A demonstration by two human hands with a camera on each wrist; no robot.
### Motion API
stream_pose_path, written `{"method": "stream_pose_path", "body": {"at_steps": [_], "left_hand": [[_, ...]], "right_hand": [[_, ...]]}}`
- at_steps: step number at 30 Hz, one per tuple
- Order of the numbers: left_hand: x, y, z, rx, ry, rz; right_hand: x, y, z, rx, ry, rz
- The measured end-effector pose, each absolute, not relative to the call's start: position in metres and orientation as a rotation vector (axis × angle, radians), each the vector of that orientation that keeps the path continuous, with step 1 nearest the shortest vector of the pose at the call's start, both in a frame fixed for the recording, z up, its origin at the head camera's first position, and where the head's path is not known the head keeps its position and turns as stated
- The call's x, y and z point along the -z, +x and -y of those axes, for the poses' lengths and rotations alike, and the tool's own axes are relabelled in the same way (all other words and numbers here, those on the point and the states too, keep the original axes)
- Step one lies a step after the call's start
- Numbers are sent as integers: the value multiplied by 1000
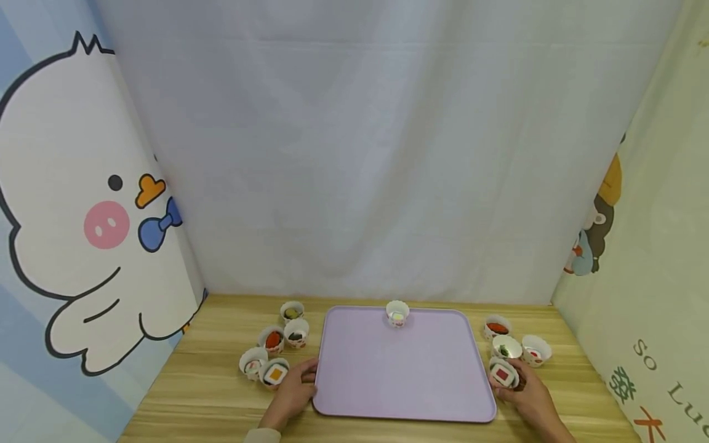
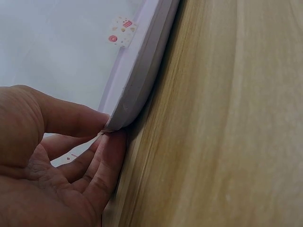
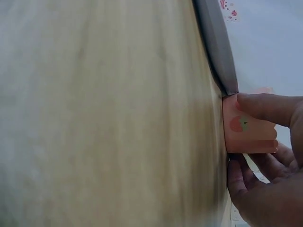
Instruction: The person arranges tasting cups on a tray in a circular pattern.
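Observation:
My left hand pinches the left rim of a lilac tray near its front corner. The thumb lies on top of the rim in the left wrist view, the other fingers curling under it. On the opposite side, my right hand grips a small scalloped paper cup between thumb and fingers. That cup has a strawberry print on its pinkish side, and a white square piece with a dark red centre lies in it. In the right wrist view its base is at the tabletop, close against the tray.
One white cup stands on the tray's far edge. Several cups with small coloured pieces, such as the one with an orange square, cluster left of the tray. Others, including a cup with a red piece, stand right. A hanging cloth backs the wooden table.

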State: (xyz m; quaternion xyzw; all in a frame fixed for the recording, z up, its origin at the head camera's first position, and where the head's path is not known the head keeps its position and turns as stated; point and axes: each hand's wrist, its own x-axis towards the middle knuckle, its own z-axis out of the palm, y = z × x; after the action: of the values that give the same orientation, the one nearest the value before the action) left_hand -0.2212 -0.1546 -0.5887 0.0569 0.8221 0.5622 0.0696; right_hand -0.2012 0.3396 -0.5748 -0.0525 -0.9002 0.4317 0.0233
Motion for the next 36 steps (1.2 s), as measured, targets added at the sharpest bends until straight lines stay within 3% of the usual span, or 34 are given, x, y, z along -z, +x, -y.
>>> {"method": "stream_pose_path", "body": {"at_steps": [22,36], "left_hand": [[587,-221,153,-1698,153,-2468],[588,-223,154,-1671,130,-2472]], "right_hand": [[568,-189,-345,-1224,-287,2834],[533,-187,-343,-1282,-211,2748]]}}
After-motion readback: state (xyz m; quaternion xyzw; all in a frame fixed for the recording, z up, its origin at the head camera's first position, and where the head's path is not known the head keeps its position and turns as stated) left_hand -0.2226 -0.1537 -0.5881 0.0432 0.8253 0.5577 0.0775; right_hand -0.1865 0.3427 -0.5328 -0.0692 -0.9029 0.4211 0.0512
